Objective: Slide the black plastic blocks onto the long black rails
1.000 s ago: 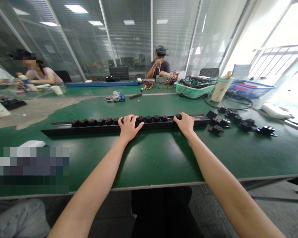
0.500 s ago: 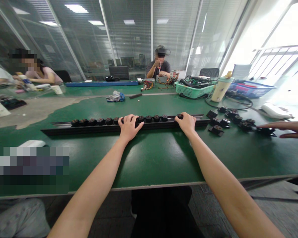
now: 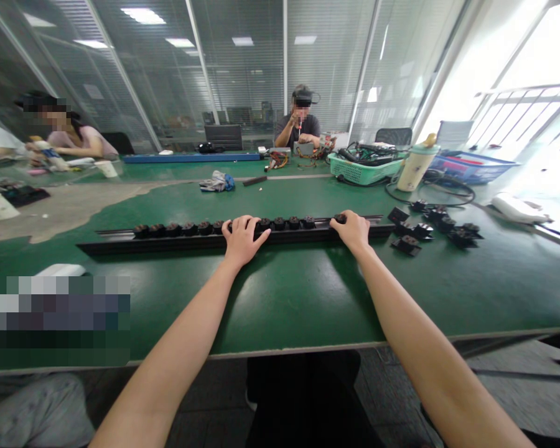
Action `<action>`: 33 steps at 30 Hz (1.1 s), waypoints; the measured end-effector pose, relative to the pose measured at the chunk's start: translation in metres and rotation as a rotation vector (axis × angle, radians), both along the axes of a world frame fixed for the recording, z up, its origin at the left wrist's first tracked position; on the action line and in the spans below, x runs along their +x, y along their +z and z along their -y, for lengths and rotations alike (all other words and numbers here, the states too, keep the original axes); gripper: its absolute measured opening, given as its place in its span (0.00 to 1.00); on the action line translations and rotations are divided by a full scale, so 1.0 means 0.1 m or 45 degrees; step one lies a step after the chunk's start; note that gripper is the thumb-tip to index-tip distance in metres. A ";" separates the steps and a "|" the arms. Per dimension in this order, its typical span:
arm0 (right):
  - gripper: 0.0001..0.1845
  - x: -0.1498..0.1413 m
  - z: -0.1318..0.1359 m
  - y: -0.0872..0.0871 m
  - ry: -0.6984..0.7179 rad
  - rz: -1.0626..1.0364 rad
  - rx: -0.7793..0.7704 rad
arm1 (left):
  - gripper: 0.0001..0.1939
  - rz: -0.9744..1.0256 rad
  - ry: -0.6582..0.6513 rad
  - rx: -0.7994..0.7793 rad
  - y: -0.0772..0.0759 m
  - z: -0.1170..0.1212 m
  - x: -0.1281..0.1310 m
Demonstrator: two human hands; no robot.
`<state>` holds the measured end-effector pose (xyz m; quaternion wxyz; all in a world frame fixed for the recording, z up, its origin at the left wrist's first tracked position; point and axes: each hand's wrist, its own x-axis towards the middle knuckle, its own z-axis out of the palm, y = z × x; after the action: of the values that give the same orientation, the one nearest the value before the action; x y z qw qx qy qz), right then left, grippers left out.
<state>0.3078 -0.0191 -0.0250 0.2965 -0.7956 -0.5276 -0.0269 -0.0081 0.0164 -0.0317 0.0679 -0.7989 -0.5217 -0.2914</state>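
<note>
Head view: left hand [image 3: 245,239] and right hand [image 3: 352,231] curl over dark knobs [image 3: 294,222] on a black rail [image 3: 191,244] (grips hidden, cannot tell)

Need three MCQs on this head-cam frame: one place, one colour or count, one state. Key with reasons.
1. Where is the right hand?
A. In the green plastic basket
B. On the black rail, near its right end
C. Flat on the floor

2. What colour is the bench top?
A. Blue
B. Grey
C. Green

3. What state is the left hand in?
A. Bare, curled over the dark round parts on the rail
B. Gloved, on the rail
C. Lifted clear of the bench

Key:
1. B: the fingers lie on the rail.
2. C: green shows all around the rail.
3. A: skin shows and the fingers rest on those parts.
</note>
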 end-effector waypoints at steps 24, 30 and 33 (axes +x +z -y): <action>0.20 0.07 0.02 0.02 -0.045 -0.015 -0.002 | 0.23 0.005 0.001 0.012 -0.01 0.00 0.00; 0.20 0.08 0.02 0.02 -0.046 -0.011 -0.002 | 0.23 -0.001 0.000 0.016 -0.02 -0.01 0.00; 0.20 0.08 0.02 0.02 -0.046 -0.004 -0.008 | 0.23 -0.001 -0.003 0.020 -0.02 -0.01 0.00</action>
<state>0.3161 -0.0209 -0.0232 0.2944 -0.8060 -0.5126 -0.0293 -0.0084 0.0177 -0.0336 0.0741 -0.7992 -0.5183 -0.2953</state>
